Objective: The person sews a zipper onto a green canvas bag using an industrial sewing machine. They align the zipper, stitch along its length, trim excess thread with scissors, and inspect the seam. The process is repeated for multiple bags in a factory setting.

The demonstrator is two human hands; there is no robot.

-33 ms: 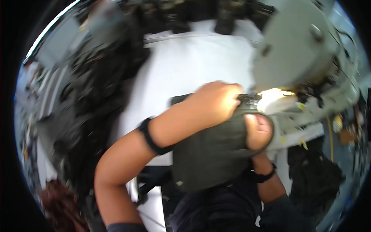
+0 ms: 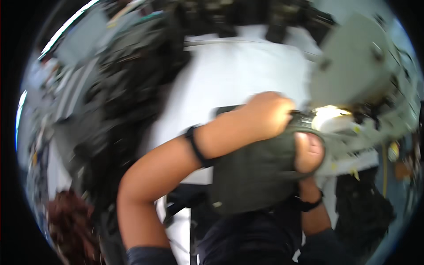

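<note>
A dark green fabric piece (image 2: 251, 176) spreads over the sewing machine's white table and hangs toward my lap. My left hand (image 2: 269, 115) is closed at the fabric's far edge, close to the lit needle area (image 2: 329, 118); its fingertips are blurred. Just to the right and nearer me, my right hand (image 2: 308, 152) comes up from below and shows inside a rounded, rimmed opening of the same fabric. Its fingers are curled against the cloth. The sewing machine's pale grey head (image 2: 355, 66) stands beyond both hands, to the right.
Dark garments (image 2: 132, 75) are heaped along the left of the white tabletop (image 2: 238, 66). More dark pieces (image 2: 216, 15) lie at the far edge. Reddish-brown cloth (image 2: 73, 225) sits low on the left, and a dark bundle (image 2: 362, 203) hangs at the right.
The whole view has shifted, so the table, machine and hands appear farther right. Both hands keep about the same place on the fabric and by the needle area.
</note>
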